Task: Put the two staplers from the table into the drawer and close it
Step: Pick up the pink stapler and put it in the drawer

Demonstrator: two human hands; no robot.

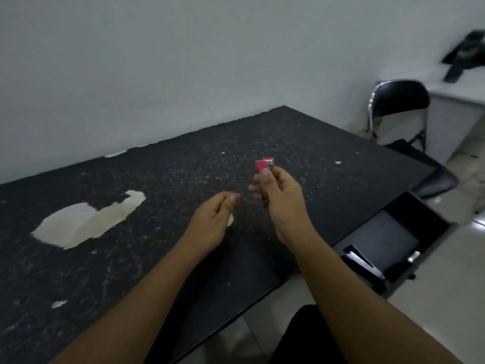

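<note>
Holding a small pink stapler upright in my right hand, I pinch it between thumb and fingers above the table. Its pink end and a bit of metal stick out over my thumb; the rest is hidden in my grip. My left hand is empty, fingers loosely curled, just beside the right one. The drawer stands open, low to the right of my right hand. Dark things lie inside; whether one is the other stapler I cannot tell. I judge this stapler must go in, then the drawer be closed.
</note>
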